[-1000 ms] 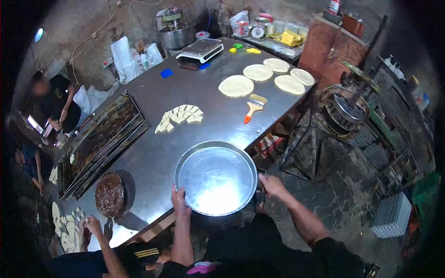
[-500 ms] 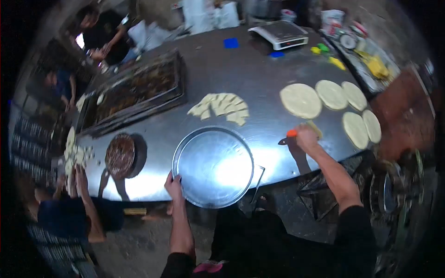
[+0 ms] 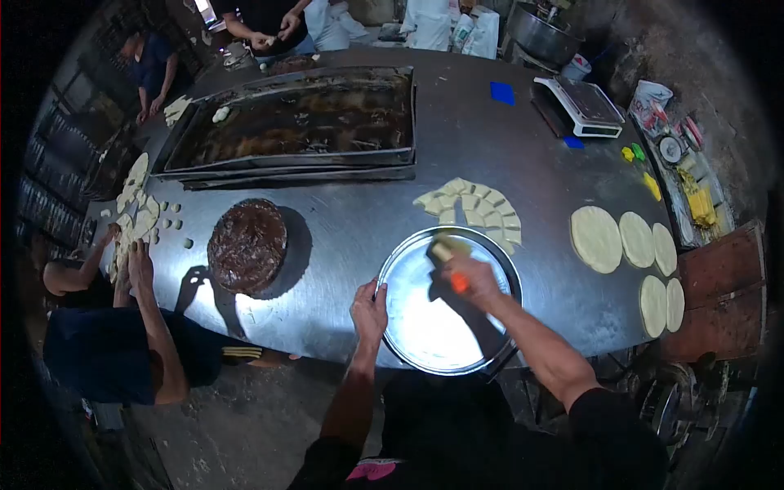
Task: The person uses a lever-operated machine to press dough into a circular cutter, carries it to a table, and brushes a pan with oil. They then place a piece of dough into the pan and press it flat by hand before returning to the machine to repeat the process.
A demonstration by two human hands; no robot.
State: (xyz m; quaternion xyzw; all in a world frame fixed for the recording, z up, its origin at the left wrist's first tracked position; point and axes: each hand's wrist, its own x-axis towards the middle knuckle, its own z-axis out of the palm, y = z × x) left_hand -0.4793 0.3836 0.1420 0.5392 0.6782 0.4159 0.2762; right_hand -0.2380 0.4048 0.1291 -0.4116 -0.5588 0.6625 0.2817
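Observation:
A round shallow metal pan (image 3: pixel 433 327) lies at the near edge of the table, in front of me. My left hand (image 3: pixel 370 313) grips its left rim. Over the inside of the pan, my right hand (image 3: pixel 474 282) is closed around a brush (image 3: pixel 451 247) with an orange part at the handle and a tan, blurred head. Cut pieces of pale dough (image 3: pixel 490 211) are fanned out just beyond the pan's far rim. Flat dough rounds (image 3: pixel 596 239) rest to the right.
Left of the pan sits a round dark-brown thing (image 3: pixel 247 247); behind it are stacked dark trays (image 3: pixel 294 122). A scale (image 3: pixel 584 106) stands at the back right. A co-worker's hands (image 3: pixel 140 269) work dough at the left edge; other people stand farther back.
My right hand has carried the brush leftward from the tabletop to over the pan. My left hand stays on the rim. The whole view has turned left.

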